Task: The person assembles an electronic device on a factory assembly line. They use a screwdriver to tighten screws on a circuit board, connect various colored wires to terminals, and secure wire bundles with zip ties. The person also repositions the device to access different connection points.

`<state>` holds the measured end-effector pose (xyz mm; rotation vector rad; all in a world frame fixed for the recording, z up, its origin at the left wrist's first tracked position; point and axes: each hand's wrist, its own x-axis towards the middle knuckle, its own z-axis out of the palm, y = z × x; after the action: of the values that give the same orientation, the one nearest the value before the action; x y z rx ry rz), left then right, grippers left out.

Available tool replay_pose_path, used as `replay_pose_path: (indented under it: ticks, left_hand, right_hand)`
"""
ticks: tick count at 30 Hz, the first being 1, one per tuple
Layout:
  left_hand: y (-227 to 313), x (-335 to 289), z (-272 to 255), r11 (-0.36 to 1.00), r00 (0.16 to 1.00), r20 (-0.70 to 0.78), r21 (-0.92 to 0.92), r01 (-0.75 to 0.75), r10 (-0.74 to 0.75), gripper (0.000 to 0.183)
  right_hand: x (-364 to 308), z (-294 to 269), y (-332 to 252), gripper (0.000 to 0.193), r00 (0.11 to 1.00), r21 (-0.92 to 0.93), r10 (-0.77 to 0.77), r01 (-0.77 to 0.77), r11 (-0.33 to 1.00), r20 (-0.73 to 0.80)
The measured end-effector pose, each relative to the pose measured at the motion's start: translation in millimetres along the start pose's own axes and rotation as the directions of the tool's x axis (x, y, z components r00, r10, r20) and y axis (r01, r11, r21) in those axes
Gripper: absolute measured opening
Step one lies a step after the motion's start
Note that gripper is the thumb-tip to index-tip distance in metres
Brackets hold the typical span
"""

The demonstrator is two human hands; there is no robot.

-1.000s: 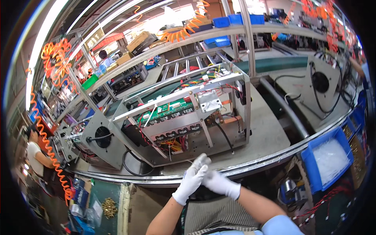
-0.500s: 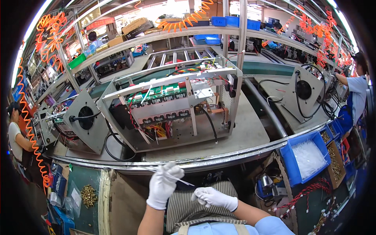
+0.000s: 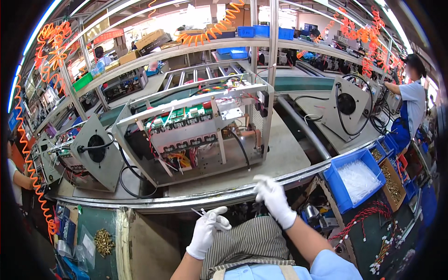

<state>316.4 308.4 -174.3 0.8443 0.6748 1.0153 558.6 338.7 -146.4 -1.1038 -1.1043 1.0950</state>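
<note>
Two white-gloved hands are working below the table (image 3: 242, 189) edge: my left hand (image 3: 207, 231) is pinching a thin white cable tie (image 3: 198, 213) between closed fingers, while my right hand (image 3: 274, 198) is hovering loosely open, empty, near the open metal chassis (image 3: 200, 135).

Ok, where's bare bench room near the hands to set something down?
The grey bench surface right of the open metal chassis is bare, bordered by the conveyor rail. Left is crowded: a fan panel and looped black cable. The right hand is nearest the bare strip; the left hand holds a thin tie.
</note>
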Motion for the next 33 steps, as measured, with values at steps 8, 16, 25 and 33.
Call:
replay_pose_path:
  ticks: [8,16,25,33]
  left_hand:
    - [9.5,18.6,5.0,0.969,0.990,0.035,0.215,0.122,-0.133,0.050]
    - [11.4,25.8,4.5,0.956,0.998,0.026,0.291,0.042,-0.052,0.059]
    - [22.5,1.9,-16.2,0.972,0.997,-0.050,0.230,-0.047,0.060,0.050]
    - [119.6,-210.9,-49.3,0.535,0.547,-0.554,0.817,0.214,0.628,0.029]
  right_hand:
    - [127.5,7.3,-46.8,0.033,0.960,-0.412,-0.238,0.160,0.897,-0.146]
    - [94.6,-18.5,-42.2,0.015,0.979,-0.323,-0.160,0.194,0.926,0.130]
    - [32.0,-19.0,3.9,0.035,0.904,0.378,0.202,-0.350,0.857,0.378]
    - [50.7,-25.5,35.8,0.045,0.967,0.005,0.101,-0.105,0.994,0.234]
